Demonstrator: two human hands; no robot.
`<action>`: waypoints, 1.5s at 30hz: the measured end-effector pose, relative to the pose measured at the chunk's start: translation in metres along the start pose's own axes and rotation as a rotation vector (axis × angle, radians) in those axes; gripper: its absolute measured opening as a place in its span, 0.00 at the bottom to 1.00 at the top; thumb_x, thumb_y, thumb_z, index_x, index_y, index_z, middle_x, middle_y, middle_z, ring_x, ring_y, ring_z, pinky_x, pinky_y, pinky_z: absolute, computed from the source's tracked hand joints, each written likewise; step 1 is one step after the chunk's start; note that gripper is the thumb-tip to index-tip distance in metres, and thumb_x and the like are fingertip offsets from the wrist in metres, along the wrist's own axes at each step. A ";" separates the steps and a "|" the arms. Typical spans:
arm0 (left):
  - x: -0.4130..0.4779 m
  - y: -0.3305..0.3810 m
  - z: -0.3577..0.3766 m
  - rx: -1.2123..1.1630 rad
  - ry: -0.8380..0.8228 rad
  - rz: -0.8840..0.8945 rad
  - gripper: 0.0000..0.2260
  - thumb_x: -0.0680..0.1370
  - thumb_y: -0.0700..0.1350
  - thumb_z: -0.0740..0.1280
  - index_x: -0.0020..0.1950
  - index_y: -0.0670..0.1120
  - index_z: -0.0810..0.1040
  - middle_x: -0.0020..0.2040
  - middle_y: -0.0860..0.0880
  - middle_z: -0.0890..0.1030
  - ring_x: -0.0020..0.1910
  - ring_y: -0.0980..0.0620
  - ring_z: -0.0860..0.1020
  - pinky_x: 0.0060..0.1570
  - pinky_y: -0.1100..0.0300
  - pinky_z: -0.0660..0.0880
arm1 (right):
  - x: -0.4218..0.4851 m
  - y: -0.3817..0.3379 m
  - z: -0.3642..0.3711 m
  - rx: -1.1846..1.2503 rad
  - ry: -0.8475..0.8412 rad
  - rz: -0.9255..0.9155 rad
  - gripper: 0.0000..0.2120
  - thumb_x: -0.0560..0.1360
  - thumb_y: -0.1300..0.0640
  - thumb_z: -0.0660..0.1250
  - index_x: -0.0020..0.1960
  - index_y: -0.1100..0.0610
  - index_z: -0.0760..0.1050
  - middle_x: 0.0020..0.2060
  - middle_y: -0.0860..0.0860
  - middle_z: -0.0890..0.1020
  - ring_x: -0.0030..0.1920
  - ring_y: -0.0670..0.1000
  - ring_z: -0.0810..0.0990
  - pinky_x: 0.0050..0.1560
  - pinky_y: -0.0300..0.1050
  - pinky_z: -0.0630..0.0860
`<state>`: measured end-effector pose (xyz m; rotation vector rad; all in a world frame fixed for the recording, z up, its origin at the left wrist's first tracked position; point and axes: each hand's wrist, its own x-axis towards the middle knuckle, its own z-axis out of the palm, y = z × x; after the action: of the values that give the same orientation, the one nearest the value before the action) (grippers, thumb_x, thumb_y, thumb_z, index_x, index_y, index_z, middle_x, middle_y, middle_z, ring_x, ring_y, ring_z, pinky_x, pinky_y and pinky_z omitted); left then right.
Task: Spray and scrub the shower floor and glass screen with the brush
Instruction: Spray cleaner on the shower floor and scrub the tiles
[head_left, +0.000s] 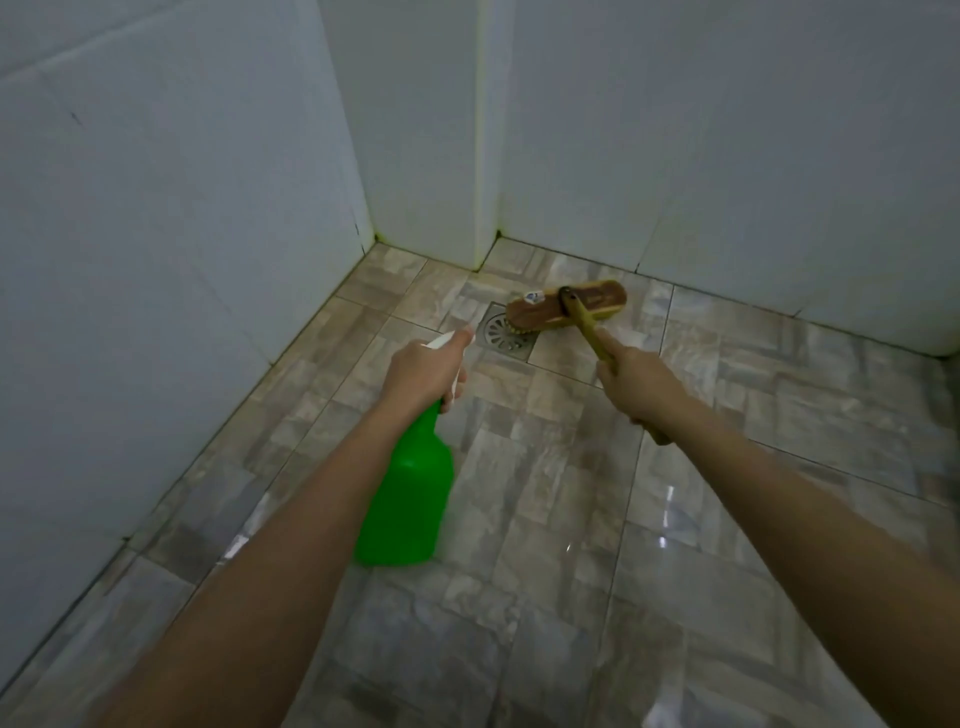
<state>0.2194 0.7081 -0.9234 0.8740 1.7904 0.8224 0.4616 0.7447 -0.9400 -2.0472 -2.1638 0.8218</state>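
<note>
My left hand (426, 371) grips the white trigger head of a green spray bottle (410, 499), its nozzle pointing toward the floor drain. My right hand (636, 382) is closed around the yellow handle of a wooden scrub brush (566, 312). The brush head rests bristles-down on the tiled shower floor (571, 519), partly over the right edge of the drain. The floor tiles are grey-brown and look wet, with glossy reflections. No glass screen is visible in this view.
A square metal floor drain (503, 335) sits near the back corner. White tiled walls (182, 234) enclose the floor on the left and back, with a projecting wall corner (485, 156) just behind the drain. Greenish grime lines the corner joints.
</note>
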 end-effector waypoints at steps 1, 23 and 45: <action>0.000 0.000 0.003 0.009 0.002 -0.009 0.23 0.77 0.60 0.67 0.39 0.40 0.80 0.31 0.43 0.80 0.29 0.46 0.76 0.28 0.58 0.71 | 0.001 -0.002 0.001 0.003 0.000 0.005 0.24 0.83 0.53 0.51 0.77 0.45 0.51 0.35 0.56 0.77 0.29 0.55 0.78 0.31 0.49 0.80; -0.055 -0.016 -0.032 -0.185 0.100 0.079 0.16 0.80 0.62 0.64 0.41 0.53 0.84 0.45 0.48 0.87 0.21 0.53 0.72 0.29 0.58 0.73 | -0.006 -0.079 0.011 0.006 -0.064 0.114 0.43 0.77 0.70 0.52 0.74 0.35 0.33 0.38 0.61 0.75 0.32 0.57 0.77 0.29 0.53 0.78; -0.055 -0.025 -0.050 -0.195 0.084 0.134 0.14 0.78 0.65 0.64 0.39 0.62 0.84 0.47 0.44 0.86 0.24 0.51 0.73 0.30 0.57 0.74 | 0.024 -0.099 0.005 -0.154 -0.071 0.145 0.35 0.78 0.67 0.53 0.79 0.53 0.41 0.37 0.59 0.77 0.31 0.55 0.76 0.34 0.50 0.77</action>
<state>0.1840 0.6412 -0.9024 0.8483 1.7029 1.1149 0.3667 0.7671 -0.9113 -2.3063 -2.2004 0.7742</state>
